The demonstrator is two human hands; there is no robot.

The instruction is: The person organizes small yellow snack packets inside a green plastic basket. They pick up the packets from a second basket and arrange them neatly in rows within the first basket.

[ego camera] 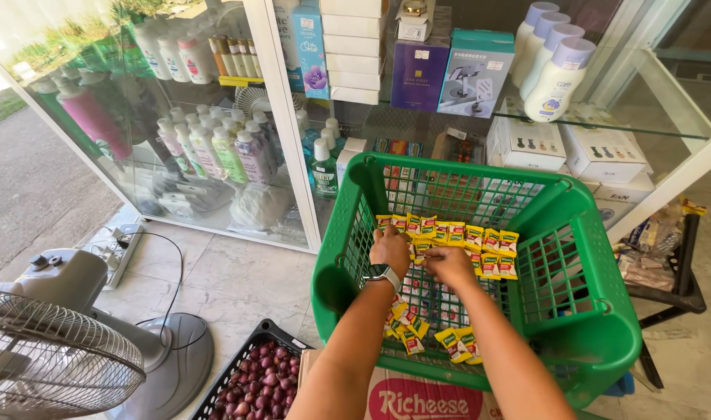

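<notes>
Biggest thing here: the glass display cabinet (pixel 215 117) w/ white frame, shelves packed w/ lotion and shampoo bottles (pixel 207 148) plus stacked boxes (pixel 596 152), all faced outward so labels can be read thru the glass. Smooth, reflective panes; tiled floor below.

Next, a green plastic basket (pixel 596 311), lattice walls w/ square holes, thick rolled rim, tilted toward the person so the inside is reachable. It sits atop a cardboard carton (pixel 417 397), apparently as a raised stand.

Left of that, a grey floor fan (pixel 52 342), wire cage, round base, cord running to a power strip (pixel 118 245) by the cabinet. At the bottom edge a black plastic crate (pixel 254 377) full of small dark-red round bulbs, prob. shallots, can't tell for sure. Far right, a low black rack (pixel 674 288) w/ bagged goods.

Inside the basket: strips of small yellow-and-green sachets (pixel 456 233), glossy foil-like packets joined in rows, draped along the back wall so they hang flat; more lie loose on the basket bottom (pixel 456 342).

Both arms reach in side by side. Left hand (pixel 390 247), smartwatch (pixel 381 274) on wrist, fingers curled over the hanging strip. Right hand (pixel 451 266) just beside it, closed on the same sachet strip lower down. Hands nearly touching, both gripping packets.
</notes>
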